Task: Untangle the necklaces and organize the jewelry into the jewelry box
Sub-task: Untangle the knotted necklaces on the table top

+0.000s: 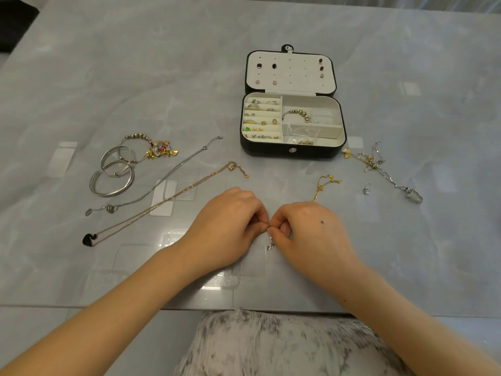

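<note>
Left hand (230,221) and right hand (306,229) meet fingertip to fingertip well in front of the jewelry box (271,151). Each pinches a fine silver chain (270,245), a tight grip probably for working a knot or clasp. Box open, ready to load. Remaining tangle (374,162) sits just right of box. Silver necklace (168,178) and gold necklace (173,196) lie straight front-left of box, likely kept apart to avoid re-tangling.

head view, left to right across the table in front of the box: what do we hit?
silver bangles → left hand → silver chain pinched by both → right hand → tangled necklaces. Long laid-out chains overlap, skipped.
</note>
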Motion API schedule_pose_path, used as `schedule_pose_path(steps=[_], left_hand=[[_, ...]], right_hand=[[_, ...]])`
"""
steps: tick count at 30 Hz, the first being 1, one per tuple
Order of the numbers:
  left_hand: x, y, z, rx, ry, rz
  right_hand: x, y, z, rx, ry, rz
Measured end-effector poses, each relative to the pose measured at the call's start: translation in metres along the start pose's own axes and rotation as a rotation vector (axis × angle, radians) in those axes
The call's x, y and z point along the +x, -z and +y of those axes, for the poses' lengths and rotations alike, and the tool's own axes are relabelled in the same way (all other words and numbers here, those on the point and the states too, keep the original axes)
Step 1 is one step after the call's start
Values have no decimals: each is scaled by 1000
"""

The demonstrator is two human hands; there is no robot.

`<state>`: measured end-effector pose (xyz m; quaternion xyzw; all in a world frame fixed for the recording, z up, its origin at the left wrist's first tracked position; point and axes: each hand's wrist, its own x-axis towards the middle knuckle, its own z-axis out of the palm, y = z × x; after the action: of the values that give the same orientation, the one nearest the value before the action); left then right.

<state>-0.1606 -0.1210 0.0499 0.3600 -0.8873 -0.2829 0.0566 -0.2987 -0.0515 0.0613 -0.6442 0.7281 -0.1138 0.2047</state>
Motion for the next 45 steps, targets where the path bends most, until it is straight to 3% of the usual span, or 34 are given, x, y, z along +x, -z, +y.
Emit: schedule_pose_path(steps=[7,27,40,45], left_hand=[[-3,-5,1,-94,58,73],[2,12,-2,-201,60,-59],[1,16,3,-310,115,-82],[1,17,2,-321,112,-95]], right_hand=[[-2,-2,0,90,-58,29],[0,-11,7,329,-20,119],[-5,-6,5,211,-50,52],[-6,-4,4,289,-101,78]])
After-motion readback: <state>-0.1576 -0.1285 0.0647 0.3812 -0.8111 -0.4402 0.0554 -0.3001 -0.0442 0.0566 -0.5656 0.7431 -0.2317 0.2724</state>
